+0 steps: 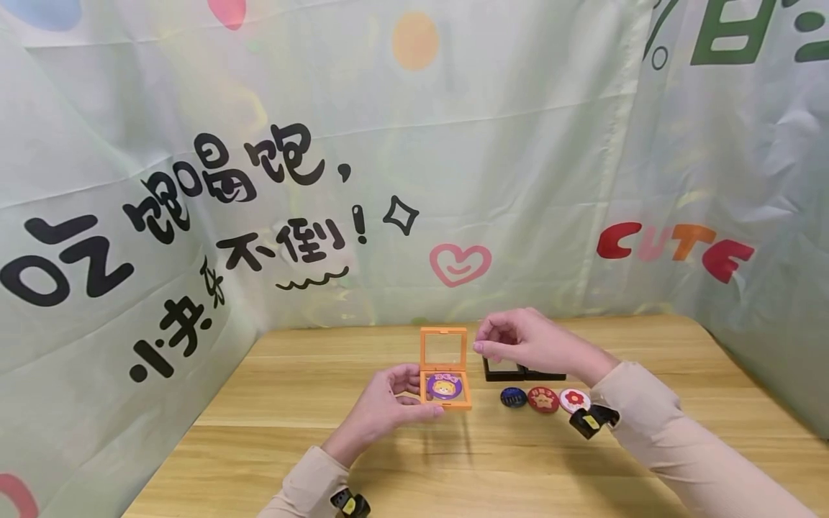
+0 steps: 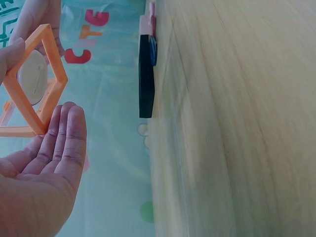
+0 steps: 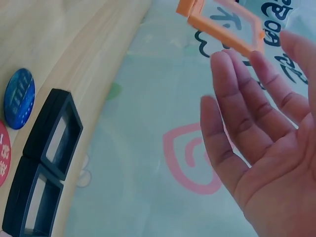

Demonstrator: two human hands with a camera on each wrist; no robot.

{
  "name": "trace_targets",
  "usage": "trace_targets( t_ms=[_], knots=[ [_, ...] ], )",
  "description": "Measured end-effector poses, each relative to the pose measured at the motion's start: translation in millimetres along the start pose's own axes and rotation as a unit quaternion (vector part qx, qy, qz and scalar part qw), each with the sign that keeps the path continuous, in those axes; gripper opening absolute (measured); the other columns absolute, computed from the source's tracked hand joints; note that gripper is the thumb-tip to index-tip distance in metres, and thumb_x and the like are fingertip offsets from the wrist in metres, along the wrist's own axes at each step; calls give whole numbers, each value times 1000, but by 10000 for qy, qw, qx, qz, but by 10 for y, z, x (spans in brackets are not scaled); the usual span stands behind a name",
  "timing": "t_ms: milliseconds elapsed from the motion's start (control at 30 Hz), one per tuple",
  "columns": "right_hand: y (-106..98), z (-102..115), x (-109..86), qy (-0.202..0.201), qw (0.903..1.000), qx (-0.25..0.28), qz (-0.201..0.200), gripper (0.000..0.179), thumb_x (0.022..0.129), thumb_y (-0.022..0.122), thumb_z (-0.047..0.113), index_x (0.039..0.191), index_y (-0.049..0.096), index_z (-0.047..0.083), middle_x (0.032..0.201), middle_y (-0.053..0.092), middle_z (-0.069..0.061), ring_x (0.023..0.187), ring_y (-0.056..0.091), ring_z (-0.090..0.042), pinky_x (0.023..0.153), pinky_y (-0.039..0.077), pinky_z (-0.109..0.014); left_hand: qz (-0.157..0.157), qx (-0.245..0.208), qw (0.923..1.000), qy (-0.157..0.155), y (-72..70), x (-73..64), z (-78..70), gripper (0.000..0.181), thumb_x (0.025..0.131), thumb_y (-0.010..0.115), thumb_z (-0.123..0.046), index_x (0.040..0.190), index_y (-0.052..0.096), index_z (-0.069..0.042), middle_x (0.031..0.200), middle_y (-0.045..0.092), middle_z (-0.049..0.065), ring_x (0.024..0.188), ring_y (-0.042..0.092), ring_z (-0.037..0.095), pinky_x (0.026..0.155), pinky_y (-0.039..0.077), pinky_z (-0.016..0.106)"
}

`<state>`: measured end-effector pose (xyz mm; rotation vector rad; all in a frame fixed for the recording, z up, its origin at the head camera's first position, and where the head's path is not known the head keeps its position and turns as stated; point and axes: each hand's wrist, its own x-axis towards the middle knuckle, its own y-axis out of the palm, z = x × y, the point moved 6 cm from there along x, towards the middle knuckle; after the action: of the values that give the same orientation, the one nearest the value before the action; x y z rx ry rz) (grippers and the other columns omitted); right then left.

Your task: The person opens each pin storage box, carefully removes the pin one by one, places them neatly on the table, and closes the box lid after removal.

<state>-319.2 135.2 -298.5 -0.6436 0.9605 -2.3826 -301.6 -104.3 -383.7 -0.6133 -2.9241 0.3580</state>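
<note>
An orange hinged display frame (image 1: pixel 468 392) stands open above the table, its clear lid raised. Inside its base lies a round purple badge (image 1: pixel 444 387) with a yellow cartoon face; the badge's pale back (image 2: pixel 33 79) shows in the left wrist view. My left hand (image 1: pixel 387 403) holds the frame from the left, thumb along the front edge and fingers on the far side. To the right of the lid is my right hand (image 1: pixel 524 342), its fingers loosely bent and holding nothing. In the right wrist view its fingertips are right at the lid's orange edge (image 3: pixel 222 37).
Two black frames (image 1: pixel 505 375) lie side by side on the wooden table (image 1: pixel 311 432), partly behind the right hand. In front of them is a row of badges: blue (image 1: pixel 514 397), red with a star (image 1: pixel 543 400), white with a red flower (image 1: pixel 574 399). Printed cloth (image 1: pixel 518 165) hangs around the table.
</note>
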Motion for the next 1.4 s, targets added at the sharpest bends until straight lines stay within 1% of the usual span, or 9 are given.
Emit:
trace_targets(
  t_ms=[200, 433, 500, 667, 933, 1067, 1167, 1300, 1400],
  knots=[
    [88, 160, 2, -249, 9991, -239, 243, 19, 102, 75, 37, 110, 76, 20, 91, 76, 11, 77, 70, -8, 73, 61, -25, -11, -9, 10000, 22, -13, 6, 20, 59, 85, 93, -18, 134, 67, -1, 115, 74, 9, 105, 70, 20, 90, 63, 26],
    [213, 322, 19, -482, 9960, -585, 481, 33, 99, 80, 35, 121, 77, 10, 100, 79, 4, 85, 74, -4, 80, 64, -24, -45, 67, 9999, 125, -8, 21, 28, 59, 84, 94, -20, 133, 67, -2, 116, 74, 9, 104, 70, 18, 92, 64, 29],
    [241, 353, 27, -491, 9951, -687, 517, 37, 98, 81, 35, 123, 77, 8, 107, 80, 1, 88, 75, -5, 81, 65, -27, -60, 104, 9998, 126, -7, 23, 35, 59, 84, 94, -20, 134, 67, -3, 116, 74, 9, 104, 70, 18, 93, 64, 30],
    [301, 412, 44, -384, 9936, -857, 624, 39, 97, 82, 37, 126, 78, 11, 122, 79, -4, 91, 75, -6, 83, 66, -33, -92, 160, 9998, 83, -8, 20, 52, 59, 84, 94, -21, 134, 67, -7, 118, 74, 6, 106, 69, 19, 93, 64, 32],
    [398, 439, 67, -269, 9906, -1143, 705, 36, 95, 84, 34, 126, 79, 15, 117, 79, 5, 97, 73, -13, 83, 61, -26, -95, 255, 9995, 171, 16, 21, 49, 57, 83, 95, -20, 132, 68, -7, 117, 74, 5, 104, 69, 20, 92, 64, 33],
    [433, 450, 83, -264, 9901, -1135, 785, 32, 95, 84, 29, 123, 80, 16, 108, 78, 8, 93, 71, -9, 80, 59, -24, -86, 273, 9994, 216, 35, 19, 40, 56, 82, 95, -20, 131, 69, -7, 115, 74, 5, 103, 70, 21, 92, 64, 36],
    [457, 461, 96, -348, 9896, -1111, 849, 30, 94, 85, 27, 121, 80, 15, 104, 78, 8, 90, 70, -6, 79, 58, -22, -57, 293, 9992, 251, 46, 21, 36, 55, 82, 95, -20, 130, 69, -8, 113, 74, 5, 103, 70, 21, 91, 64, 36],
    [483, 470, 111, -415, 9889, -1082, 924, 32, 93, 86, 26, 122, 79, 14, 105, 78, 8, 89, 70, -4, 79, 58, -21, -33, 314, 9991, 274, 56, 25, 41, 56, 82, 95, -20, 130, 69, -9, 113, 74, 4, 103, 70, 21, 89, 64, 32],
    [499, 461, 118, -381, 9884, -1104, 970, 34, 92, 88, 26, 123, 79, 14, 107, 77, 9, 90, 69, -4, 80, 59, -21, -34, 331, 9991, 268, 59, 25, 47, 56, 82, 96, -20, 130, 69, -8, 113, 74, 4, 103, 70, 20, 87, 64, 29]
  ],
)
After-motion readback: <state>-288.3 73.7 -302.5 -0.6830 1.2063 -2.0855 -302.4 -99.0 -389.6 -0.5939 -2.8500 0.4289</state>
